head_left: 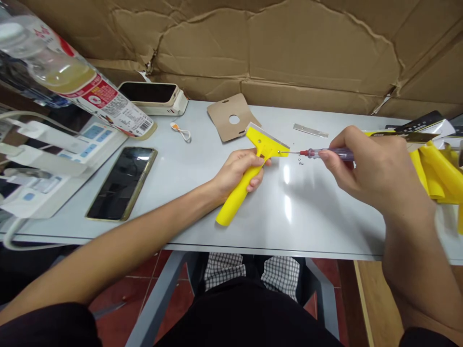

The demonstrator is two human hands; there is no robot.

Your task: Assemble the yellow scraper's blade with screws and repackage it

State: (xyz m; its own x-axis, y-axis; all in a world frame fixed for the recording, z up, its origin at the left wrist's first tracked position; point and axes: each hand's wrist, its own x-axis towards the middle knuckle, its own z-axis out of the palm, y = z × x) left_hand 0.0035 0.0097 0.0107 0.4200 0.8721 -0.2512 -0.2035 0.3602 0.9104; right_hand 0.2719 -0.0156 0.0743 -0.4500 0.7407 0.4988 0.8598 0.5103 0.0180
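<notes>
My left hand [243, 172] is closed around the neck of a yellow scraper [237, 198], whose wide head points up and away from me. A thin metal blade edge [268, 135] runs along the top of that head. In my right hand [372, 166] is a screwdriver [334, 154] with a clear purplish handle and a red collar. Its thin shaft reaches left, and the tip meets a screw at the right end of the scraper head. A few tiny screws [300, 162] lie on the table just below the shaft. Beyond them rests a loose flat blade [311, 130].
Behind the scraper lies a brown cardboard piece [231, 113] with a round hole. At left are a phone [123, 183], a power strip [68, 178], a leaning drink bottle [104, 96] and a small cable [181, 131]. Yellow packaging [437, 168] sits at right. A cardboard wall [275, 48] closes the back.
</notes>
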